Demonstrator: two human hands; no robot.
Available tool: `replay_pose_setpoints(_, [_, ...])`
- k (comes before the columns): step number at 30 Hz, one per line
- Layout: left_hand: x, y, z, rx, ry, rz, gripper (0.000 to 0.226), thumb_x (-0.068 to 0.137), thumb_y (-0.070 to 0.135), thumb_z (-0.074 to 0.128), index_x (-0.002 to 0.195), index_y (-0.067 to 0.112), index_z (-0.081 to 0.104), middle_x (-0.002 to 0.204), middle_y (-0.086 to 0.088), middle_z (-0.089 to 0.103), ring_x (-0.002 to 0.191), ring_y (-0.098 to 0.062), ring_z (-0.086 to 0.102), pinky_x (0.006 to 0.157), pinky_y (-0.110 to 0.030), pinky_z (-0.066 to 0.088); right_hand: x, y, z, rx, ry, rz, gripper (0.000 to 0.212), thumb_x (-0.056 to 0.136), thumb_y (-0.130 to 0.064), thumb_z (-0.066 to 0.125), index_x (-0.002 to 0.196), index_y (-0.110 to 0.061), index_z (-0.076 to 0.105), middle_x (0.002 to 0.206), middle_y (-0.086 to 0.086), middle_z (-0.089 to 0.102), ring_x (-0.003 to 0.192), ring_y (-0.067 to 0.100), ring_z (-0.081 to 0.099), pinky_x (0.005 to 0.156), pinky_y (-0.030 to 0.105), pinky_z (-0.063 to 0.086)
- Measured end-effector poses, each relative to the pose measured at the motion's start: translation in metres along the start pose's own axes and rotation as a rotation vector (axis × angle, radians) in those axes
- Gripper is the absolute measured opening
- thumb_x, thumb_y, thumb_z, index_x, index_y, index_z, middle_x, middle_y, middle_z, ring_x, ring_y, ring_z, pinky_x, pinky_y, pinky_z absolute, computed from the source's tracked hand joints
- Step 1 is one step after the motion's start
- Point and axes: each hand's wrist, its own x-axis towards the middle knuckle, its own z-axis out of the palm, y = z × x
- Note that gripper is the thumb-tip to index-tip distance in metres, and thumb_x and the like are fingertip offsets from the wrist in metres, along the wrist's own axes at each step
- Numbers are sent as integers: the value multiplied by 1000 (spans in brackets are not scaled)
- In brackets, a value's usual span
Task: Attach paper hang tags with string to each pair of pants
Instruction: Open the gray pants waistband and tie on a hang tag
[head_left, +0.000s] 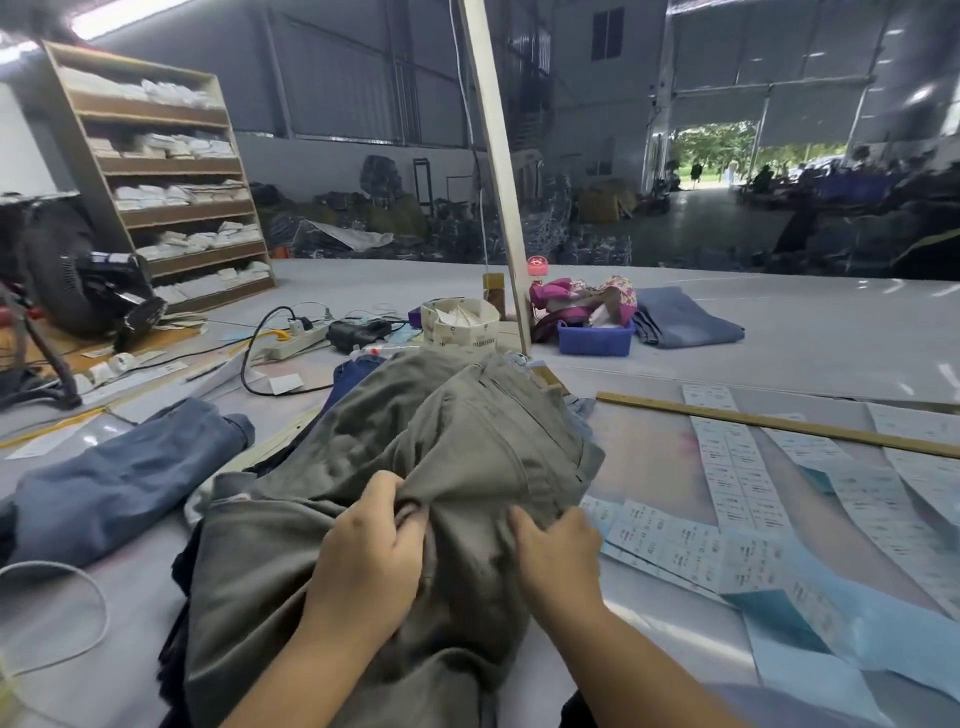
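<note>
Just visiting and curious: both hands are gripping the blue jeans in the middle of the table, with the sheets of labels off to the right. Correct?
Not quite. The head view shows the left hand and right hand gripping grey-green pants, not blue jeans. The label sheets do lie to the right.

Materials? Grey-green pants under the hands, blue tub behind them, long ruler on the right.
Grey-green pants: matte woven cloth, likely cotton twill; it creases softly and shows stitched seams. Blue tub: probably moulded plastic, with smooth uniform walls. Ruler: looks like wood, tan and dull.
</note>
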Motion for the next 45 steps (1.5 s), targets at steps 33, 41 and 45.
replay_pose_setpoints(33, [-18, 17, 23, -269, -27, -322, 20, 85, 24, 55, 93, 7, 61, 93, -8, 69, 92, -30, 62, 82, -33, 44, -54, -20, -9, 484, -237, -530, 39, 83, -34, 58, 121, -23, 62, 123, -5, 57, 115, 9, 56, 102, 32, 45])
replay_pose_setpoints(41, [-9, 8, 24, -350, 72, -412, 25, 90, 38, 65, 69, 24, 66, 67, 11, 68, 72, 1, 60, 70, -28, 41, -21, 14, -3, 383, -173, -33, 56, 81, -17, 69, 132, -17, 45, 111, -1, 56, 99, 17, 57, 85, 31, 48])
replay_pose_setpoints(45, [-6, 6, 31, -225, 17, -392, 36, 88, 52, 61, 75, 19, 69, 75, 2, 71, 86, -19, 64, 79, -37, 46, -8, 14, -11, 540, -126, 109, 36, 81, -13, 72, 110, -14, 51, 97, 5, 63, 87, 22, 64, 78, 37, 55])
